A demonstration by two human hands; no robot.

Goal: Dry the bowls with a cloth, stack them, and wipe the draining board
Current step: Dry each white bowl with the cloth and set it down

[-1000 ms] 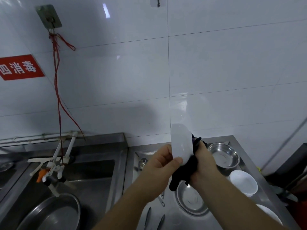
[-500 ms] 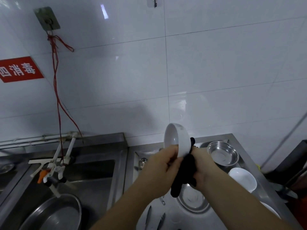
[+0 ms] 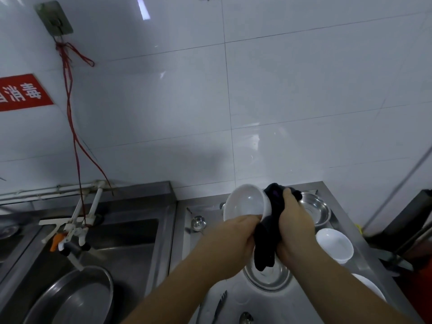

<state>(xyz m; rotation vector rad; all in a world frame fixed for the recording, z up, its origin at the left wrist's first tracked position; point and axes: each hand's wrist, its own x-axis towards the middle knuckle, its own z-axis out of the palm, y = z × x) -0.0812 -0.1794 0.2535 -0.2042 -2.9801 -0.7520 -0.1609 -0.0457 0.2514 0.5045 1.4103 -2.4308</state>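
I see my left hand (image 3: 236, 239) gripping the white bowl (image 3: 245, 203) by its lower rim, tilted above the draining board (image 3: 301, 307); my right hand (image 3: 295, 220) clutches the dark cloth (image 3: 268, 232) against its outside.

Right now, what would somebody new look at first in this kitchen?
First, the two hands in the middle: the left hand holds a round white bowl while the right hand presses a black cloth against its outside. Next, the red sign with white writing on the tiled wall, far left.
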